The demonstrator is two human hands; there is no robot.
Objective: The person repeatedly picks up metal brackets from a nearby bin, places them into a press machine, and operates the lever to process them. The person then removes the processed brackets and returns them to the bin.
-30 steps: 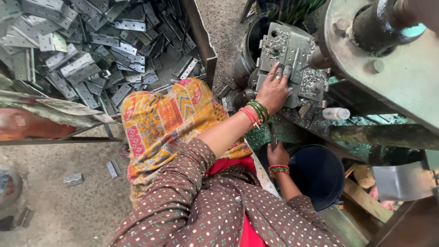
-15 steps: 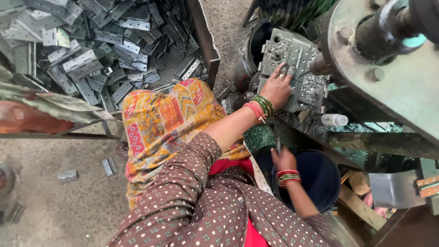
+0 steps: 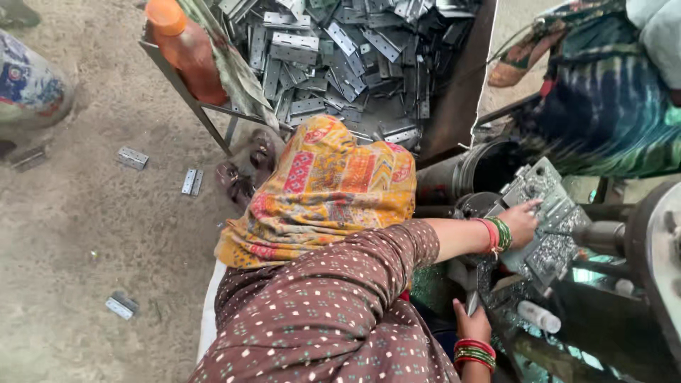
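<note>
Steel hinge blanks lay on the press fixture (image 3: 550, 220), where the left hand (image 3: 521, 220) rested flat, fingers spread, gripping nothing. Below the fixture, the right hand (image 3: 472, 323) pinched a small metal piece (image 3: 472, 301). Fingers could be crushed if the press cycled.
</note>
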